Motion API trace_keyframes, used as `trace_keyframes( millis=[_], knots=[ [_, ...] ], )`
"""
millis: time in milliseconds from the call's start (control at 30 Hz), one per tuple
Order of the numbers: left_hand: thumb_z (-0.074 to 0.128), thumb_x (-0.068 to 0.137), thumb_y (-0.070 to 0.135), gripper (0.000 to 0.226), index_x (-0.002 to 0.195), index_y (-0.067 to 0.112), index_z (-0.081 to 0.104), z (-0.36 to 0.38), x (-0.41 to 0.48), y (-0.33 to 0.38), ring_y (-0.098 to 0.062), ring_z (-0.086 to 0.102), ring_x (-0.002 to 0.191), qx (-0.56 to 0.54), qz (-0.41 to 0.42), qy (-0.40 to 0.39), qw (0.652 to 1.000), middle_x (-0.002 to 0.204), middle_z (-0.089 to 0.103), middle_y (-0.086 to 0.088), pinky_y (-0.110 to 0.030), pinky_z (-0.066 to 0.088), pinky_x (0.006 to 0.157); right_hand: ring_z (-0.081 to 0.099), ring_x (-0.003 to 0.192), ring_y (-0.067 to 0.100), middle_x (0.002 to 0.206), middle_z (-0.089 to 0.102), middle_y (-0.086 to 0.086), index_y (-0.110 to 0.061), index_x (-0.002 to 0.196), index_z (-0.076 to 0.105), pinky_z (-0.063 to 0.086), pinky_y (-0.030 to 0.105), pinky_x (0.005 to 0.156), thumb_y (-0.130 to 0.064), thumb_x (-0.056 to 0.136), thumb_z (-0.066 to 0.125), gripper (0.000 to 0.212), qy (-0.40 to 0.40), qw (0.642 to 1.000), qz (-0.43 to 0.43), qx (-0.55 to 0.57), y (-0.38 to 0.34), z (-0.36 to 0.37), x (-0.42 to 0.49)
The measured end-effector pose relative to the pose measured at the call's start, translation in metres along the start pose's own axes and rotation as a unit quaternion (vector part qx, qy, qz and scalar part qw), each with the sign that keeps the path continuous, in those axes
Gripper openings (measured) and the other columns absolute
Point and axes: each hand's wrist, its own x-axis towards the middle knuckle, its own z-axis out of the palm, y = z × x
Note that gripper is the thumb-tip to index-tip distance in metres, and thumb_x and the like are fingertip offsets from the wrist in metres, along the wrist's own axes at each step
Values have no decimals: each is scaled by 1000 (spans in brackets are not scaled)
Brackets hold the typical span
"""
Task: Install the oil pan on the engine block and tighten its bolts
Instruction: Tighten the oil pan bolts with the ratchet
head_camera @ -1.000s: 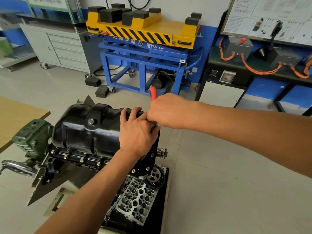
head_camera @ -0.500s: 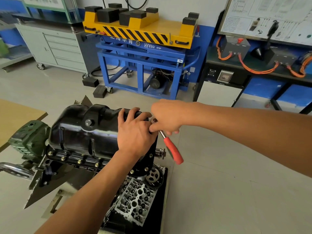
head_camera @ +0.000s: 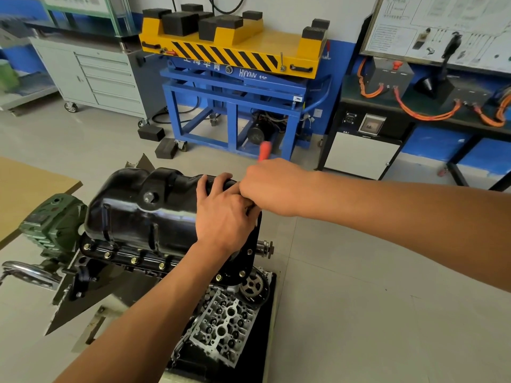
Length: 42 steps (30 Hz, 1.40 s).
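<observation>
A workshop with a pale tiled floor (head_camera: 359,299); a blue lift stand (head_camera: 235,106) with a yellow top stands at the back. Up front the engine block (head_camera: 124,258) sits upside down on its mount. The black oil pan (head_camera: 138,211) is seated on top of it, long axis running left to right, with a row of bolts (head_camera: 134,260) along the near flange.

Both hands meet at the pan's right-hand end. The left hand (head_camera: 224,217) lies on the pan with its fingers curled over the top edge. The right hand (head_camera: 272,186) is clamped round a ratchet (head_camera: 265,150), whose red handle pokes up and away past the knuckles. The bolt under the socket is hidden by the hands; I reckon it is at that far right corner, so the next swing falls to the right hand, with the left steadying.
</observation>
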Motion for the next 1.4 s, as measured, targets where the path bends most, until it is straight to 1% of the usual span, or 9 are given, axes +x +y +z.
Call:
trace_keyframes(
  millis=[133,300,467,533,667,900,1067,1200,1400],
  knots=[
    [64,89,44,23,86,28,80,1,0,-2,-31,55,123,7,-6,-16,1000,102,75,6,-59,32,110,39,49,17,60,38,3,-14,62,35,24,28,43,7,85,50,34,15,999,-27,-28,8,9,1],
    [64,90,49,26,86,31,81,4,1,-3,-27,52,124,18,-8,-19,1000,105,73,10,-57,29,111,43,52,19,69,48,4,-9,86,60,23,29,43,8,83,49,20,11,999,-23,-29,17,12,-3],
    [64,88,46,27,78,27,80,9,0,-3,-28,53,120,25,-2,0,1000,103,72,10,-57,30,109,36,50,19,62,37,2,-10,78,55,47,40,59,10,85,52,21,-4,1000,6,-27,19,10,-6],
    [63,88,45,27,77,27,80,9,0,-2,-28,54,118,26,0,6,1000,104,73,10,-57,32,108,37,51,17,63,39,0,-14,73,51,39,33,48,-7,93,58,23,-8,1000,22,-16,18,12,-6],
    [65,83,44,23,78,27,79,10,0,-3,-29,56,119,28,1,6,1000,107,73,10,-59,33,107,44,49,13,57,48,-2,-17,62,48,28,26,44,-37,92,62,38,-17,987,103,126,12,15,-7],
    [69,82,38,18,82,25,81,9,0,-4,-29,55,122,18,2,1,1000,114,72,10,-60,29,109,63,39,16,38,53,0,-12,62,50,40,26,42,-24,91,63,34,-44,919,211,329,1,18,-6],
    [50,88,45,36,78,28,81,8,0,-5,-28,53,123,10,3,-1,1000,112,72,12,-58,28,109,58,58,23,61,50,1,-19,65,43,36,30,46,-24,93,64,35,-5,964,170,203,2,14,-10],
    [39,90,50,48,78,29,81,6,1,-3,-29,54,122,5,1,-3,1000,107,73,11,-59,32,108,43,56,20,67,40,1,-18,68,46,28,32,49,1,86,55,28,29,986,131,102,-1,11,-13],
    [63,91,49,24,92,33,80,6,0,-4,-28,52,125,21,-3,-24,999,111,72,11,-58,31,110,61,83,25,95,60,2,-17,101,66,51,40,63,4,85,51,30,36,997,11,66,10,16,-8]
  ],
)
